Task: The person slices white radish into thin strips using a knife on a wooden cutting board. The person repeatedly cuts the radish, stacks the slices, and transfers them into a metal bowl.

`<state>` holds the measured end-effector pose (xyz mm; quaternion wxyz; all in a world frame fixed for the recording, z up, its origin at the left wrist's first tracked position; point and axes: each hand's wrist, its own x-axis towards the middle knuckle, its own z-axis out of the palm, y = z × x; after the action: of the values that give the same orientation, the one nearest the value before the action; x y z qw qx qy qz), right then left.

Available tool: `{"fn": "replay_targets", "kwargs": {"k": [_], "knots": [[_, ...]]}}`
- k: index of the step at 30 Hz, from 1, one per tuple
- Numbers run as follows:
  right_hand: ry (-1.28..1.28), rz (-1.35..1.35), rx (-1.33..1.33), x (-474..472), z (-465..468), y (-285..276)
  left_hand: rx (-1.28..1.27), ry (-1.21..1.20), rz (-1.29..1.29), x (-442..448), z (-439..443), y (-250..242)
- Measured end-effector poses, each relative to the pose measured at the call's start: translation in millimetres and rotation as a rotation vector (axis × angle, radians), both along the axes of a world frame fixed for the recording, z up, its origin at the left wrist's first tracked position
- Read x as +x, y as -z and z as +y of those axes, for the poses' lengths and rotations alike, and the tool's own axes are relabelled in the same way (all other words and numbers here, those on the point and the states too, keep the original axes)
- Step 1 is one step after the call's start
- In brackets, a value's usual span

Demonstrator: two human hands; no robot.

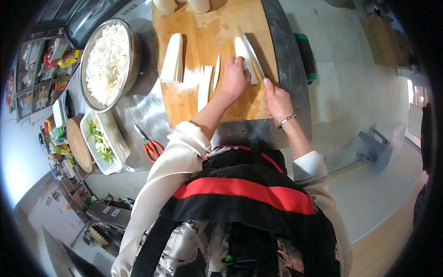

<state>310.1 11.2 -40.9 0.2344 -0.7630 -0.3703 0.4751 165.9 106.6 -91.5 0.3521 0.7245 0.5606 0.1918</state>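
Observation:
My right hand [279, 103] grips the handle of a kitchen knife [252, 52], whose blade stands along the right side of a white radish piece [246, 57]. My left hand [236, 77] holds that piece against the wooden cutting board [216, 38] with bent fingers. Left of this hand lie a thin radish slice [217, 72] and a few longer radish strips [205, 86], partly hidden by my forearm. Farther left rests a larger cut radish section [173, 57], apparently sliced lengthwise. Whole-looking radish pieces [199, 5] sit at the board's far edge, cut off by the picture's rim.
A steel bowl [135, 62] heaped with chopped white radish stands left on the steel table [145, 104]. Nearer are red-handled scissors [151, 149], a white tray [119, 162] with green vegetables, and a round wooden board [78, 143]. A grey stool [377, 149] is on the floor at right.

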Motion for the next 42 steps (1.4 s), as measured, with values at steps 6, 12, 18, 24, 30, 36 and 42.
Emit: {"fn": "replay_targets", "kwargs": {"k": [6,12,18,24,30,36,42], "knots": [[-0.107,-0.053,-0.038,3.1,-12.7,-3.0,0.075,-0.006,-0.118,-6.5,-32.1,9.3],[-0.225,-0.284,0.036,-8.1,-30.4,-32.4,0.316,0.184,0.000,-5.8,-24.1,3.7],[-0.162,-0.276,0.032,-26.3,-37.7,-22.1,0.344,0.211,0.006,-6.6,-19.5,7.4],[-0.210,-0.303,0.017,-23.5,-30.6,-26.6,0.400,0.246,-0.010,-9.8,-15.4,13.7],[-0.221,-0.301,0.014,-20.2,-16.6,-18.4,0.356,0.221,-0.047,-9.3,-15.6,8.4],[-0.230,-0.269,-0.009,-14.6,-3.7,-5.8,0.335,0.234,-0.098,-13.8,-16.1,11.2],[-0.215,-0.228,0.065,-13.4,-10.1,-24.2,0.334,0.234,-0.086,-14.7,-16.8,13.8]]}}
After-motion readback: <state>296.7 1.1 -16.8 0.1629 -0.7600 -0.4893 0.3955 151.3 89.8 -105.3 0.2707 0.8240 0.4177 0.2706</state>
